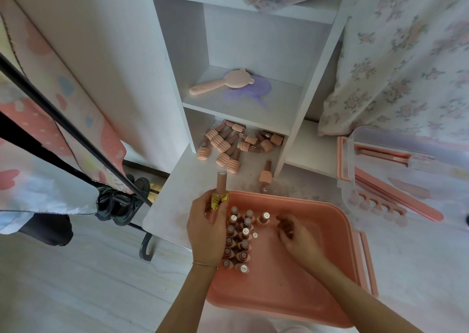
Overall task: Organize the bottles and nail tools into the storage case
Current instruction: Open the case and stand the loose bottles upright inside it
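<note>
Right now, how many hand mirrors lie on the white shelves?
2. The pink mirror lies on the middle shelf, partly over the purple mirror. The shelf walls may hide others.

A shallow salmon-pink plastic storage case (291, 277) lies open on the pale floor. Along its left side, small brown-capped polish bottles (238, 241) stand upright in close rows. The left hand (206, 227) grips a tall brown-capped bottle (221, 184) at the case's left rim. The right hand (295, 236) hovers inside the case, fingers loosely curled, just right of the rows. Beyond the case, more peach ribbed bottles (236, 144) lie scattered on the lowest white shelf (193, 165).
</note>
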The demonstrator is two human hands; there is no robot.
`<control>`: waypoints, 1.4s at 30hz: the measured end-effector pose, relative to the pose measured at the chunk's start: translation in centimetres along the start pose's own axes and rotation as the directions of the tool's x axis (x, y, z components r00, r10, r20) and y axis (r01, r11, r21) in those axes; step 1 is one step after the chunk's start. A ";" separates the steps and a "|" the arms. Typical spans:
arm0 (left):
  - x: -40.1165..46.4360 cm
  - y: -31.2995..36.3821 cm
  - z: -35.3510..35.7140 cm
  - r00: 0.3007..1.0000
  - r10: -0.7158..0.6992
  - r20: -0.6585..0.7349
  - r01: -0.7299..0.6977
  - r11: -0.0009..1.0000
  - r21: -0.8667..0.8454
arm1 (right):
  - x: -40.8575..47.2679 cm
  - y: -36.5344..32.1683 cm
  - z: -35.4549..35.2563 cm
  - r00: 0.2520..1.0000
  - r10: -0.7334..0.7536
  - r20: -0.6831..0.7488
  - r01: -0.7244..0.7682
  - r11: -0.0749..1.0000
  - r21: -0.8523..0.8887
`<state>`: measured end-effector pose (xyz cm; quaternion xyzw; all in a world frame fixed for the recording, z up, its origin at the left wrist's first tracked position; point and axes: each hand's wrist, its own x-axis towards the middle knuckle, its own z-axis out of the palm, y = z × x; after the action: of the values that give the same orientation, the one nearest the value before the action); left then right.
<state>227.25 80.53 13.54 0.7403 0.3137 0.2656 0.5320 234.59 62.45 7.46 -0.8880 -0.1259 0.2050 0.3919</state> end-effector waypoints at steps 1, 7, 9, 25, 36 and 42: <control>0.0 0.0 -0.1 0.999 0.026 0.019 -0.026 0.999 0.026 | -0.2 -0.5 -0.5 1.000 -0.013 -0.017 0.013 1.000 0.010; -0.4 0.2 -0.1 0.936 0.260 0.238 -0.318 0.915 0.249 | -1.2 -6.4 -3.0 0.981 -0.196 0.000 0.192 0.957 0.218; -0.6 0.0 0.0 0.911 0.309 0.274 -0.387 0.870 0.306 | -1.3 -8.0 -3.2 0.968 -0.251 0.027 0.234 0.932 0.276; -0.7 0.3 0.0 0.864 0.388 0.322 -0.490 0.796 0.356 | -2.2 -9.0 -3.7 0.949 -0.305 -0.078 0.314 0.904 0.289; 1.0 0.1 -0.3 0.992 -0.044 0.119 0.015 0.972 0.236 | -2.6 -4.3 -4.2 0.983 -0.156 0.093 0.149 0.986 0.079; 1.4 -1.0 -0.8 0.984 -0.040 0.172 -0.017 0.947 0.321 | -2.3 -2.8 -2.4 0.987 -0.118 0.106 0.122 0.992 -0.031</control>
<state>227.40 82.32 12.89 0.8358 0.3087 0.1411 0.4315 233.50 61.85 11.62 -0.8742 -0.2032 0.2244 0.3797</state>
